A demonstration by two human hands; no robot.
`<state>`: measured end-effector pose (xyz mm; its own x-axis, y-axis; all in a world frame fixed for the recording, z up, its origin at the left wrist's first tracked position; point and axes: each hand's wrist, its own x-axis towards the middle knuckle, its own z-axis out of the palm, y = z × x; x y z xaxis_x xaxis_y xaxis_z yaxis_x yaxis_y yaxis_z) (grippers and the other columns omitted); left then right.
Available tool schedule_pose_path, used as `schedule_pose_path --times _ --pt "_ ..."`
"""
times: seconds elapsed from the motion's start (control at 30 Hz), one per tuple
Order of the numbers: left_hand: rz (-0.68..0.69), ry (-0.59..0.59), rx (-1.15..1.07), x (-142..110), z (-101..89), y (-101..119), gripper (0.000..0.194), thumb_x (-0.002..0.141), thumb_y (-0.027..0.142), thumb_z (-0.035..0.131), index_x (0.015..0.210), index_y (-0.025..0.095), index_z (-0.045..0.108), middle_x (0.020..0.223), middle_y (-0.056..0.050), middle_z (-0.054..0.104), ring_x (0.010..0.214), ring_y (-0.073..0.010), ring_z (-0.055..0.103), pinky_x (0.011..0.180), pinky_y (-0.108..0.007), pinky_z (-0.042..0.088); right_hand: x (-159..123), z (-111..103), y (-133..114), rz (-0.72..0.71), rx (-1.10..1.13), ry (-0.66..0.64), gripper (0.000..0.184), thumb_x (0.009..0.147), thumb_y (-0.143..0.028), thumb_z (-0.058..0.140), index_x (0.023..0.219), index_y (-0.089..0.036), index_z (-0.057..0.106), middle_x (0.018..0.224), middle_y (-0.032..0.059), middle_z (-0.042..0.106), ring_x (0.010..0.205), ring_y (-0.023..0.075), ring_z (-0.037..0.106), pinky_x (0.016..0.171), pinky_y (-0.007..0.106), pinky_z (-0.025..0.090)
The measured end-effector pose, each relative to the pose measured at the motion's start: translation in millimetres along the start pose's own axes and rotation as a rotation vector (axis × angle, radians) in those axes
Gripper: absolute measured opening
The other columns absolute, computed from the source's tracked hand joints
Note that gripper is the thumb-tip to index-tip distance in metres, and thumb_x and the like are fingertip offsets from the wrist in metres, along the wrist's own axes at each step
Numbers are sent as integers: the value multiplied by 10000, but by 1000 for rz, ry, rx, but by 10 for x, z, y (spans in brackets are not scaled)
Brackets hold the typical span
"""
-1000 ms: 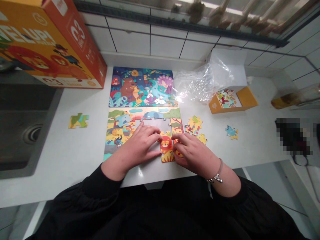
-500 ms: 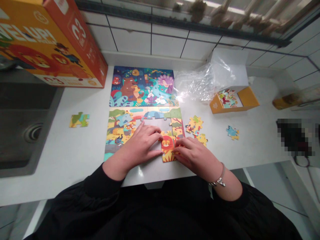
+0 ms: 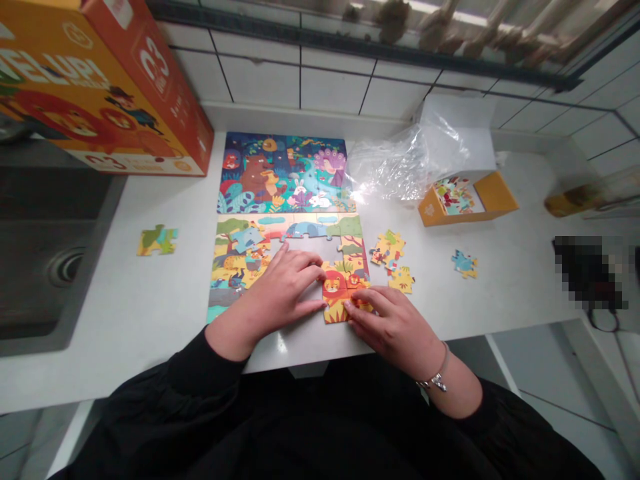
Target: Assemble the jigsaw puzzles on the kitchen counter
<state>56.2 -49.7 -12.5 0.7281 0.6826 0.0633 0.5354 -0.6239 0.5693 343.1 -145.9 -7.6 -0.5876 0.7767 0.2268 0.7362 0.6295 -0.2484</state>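
A half-built jigsaw puzzle [image 3: 353, 250] of yellow savanna animals lies on the counter, with a gap in its middle. My left hand [image 3: 280, 283] rests over that gap, thumb and fingers apart, fingertips touching the left edge of the red lion section [image 3: 333, 285]. At the lower right corner, my right hand [image 3: 385, 320] has its thumb and fingers bent together on a puzzle piece [image 3: 367, 299], which they partly cover. A finished dark forest puzzle [image 3: 285, 173] adjoins the top edge. Loose yellow pieces [image 3: 401, 280] lie to the right of my right hand.
A green-yellow piece [image 3: 157, 241] lies far left, near the sink [image 3: 95, 267]. To the right lies a blue piece [image 3: 465, 264]. Behind it are an open orange box [image 3: 493, 200] with pieces inside and clear plastic wrap [image 3: 390, 170]. A large orange box [image 3: 150, 87] stands back left.
My right hand has slid slightly down and right along the lion section, uncovering the small lion at its upper right. My left hand has stayed in place.
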Motion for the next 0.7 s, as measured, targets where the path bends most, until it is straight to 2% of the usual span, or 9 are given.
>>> schedule_pose_path --times 0.2,0.4,0.53,0.7 --pt "-5 7 -4 -1 5 -12 321 1000 426 790 1254 244 715 1443 -146 701 1398 -346 637 1337 -760 278 72 0 11 16 6 2 207 1113 -292 657 1262 -224 784 1304 131 786 1139 296 709 958 493 611" --pt "0 3 6 -4 10 -7 326 1010 427 780 1269 240 712 1434 -148 699 1391 -346 640 1330 -767 288 81 171 -8 129 -63 48 498 1114 -324 636 1590 -179 631 1592 165 682 1451 343 638 1222 566 530" --pt "-4 5 7 -3 11 1 326 1010 437 779 1263 242 718 1422 -144 705 1387 -347 645 1339 -759 288 55 231 1 124 -104 28 527 1120 -306 618 1622 -146 610 1643 153 648 1498 337 630 1265 564 512" --pt "-11 2 6 1 7 5 320 1007 435 779 1258 244 722 1442 -147 700 1386 -346 646 1347 -760 273 42 226 3 143 -111 -19 520 1126 -312 609 1630 -184 623 1658 135 632 1542 328 606 1313 565 471"
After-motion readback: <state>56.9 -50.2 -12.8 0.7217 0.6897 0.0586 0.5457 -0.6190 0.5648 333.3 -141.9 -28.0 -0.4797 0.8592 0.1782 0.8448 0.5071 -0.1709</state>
